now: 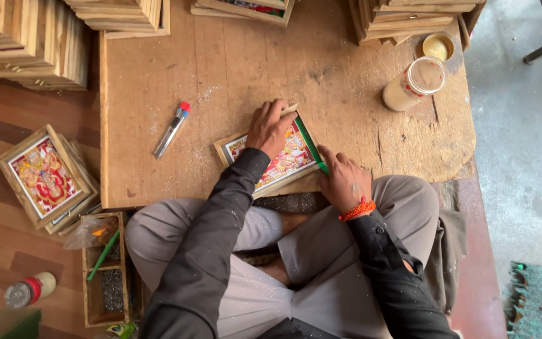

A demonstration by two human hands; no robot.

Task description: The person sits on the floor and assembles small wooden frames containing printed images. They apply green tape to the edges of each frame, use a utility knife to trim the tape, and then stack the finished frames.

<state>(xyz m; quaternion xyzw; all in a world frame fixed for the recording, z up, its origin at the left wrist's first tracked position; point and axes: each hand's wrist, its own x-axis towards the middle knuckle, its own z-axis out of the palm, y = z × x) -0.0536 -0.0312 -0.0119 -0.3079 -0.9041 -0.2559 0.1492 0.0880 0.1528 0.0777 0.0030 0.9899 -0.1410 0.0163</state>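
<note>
A small wooden frame with a colourful picture [283,162] lies tilted on the worn wooden board [233,69] in front of my crossed legs. My left hand [270,129] presses flat on the frame's upper part, fingers spread over its top edge. My right hand [345,182], with an orange thread at the wrist, rests at the frame's right lower corner. Its fingers pinch the lower end of a thin green strip [307,144] that lies along the frame's right side.
A pen-like tool with a red and blue cap [172,130] lies left of the frame. A jar on its side [414,83] and a lid [438,46] are at the far right. Stacks of wooden frames [29,41] line the back; framed pictures [45,177] and a compartment box [105,270] sit at my left.
</note>
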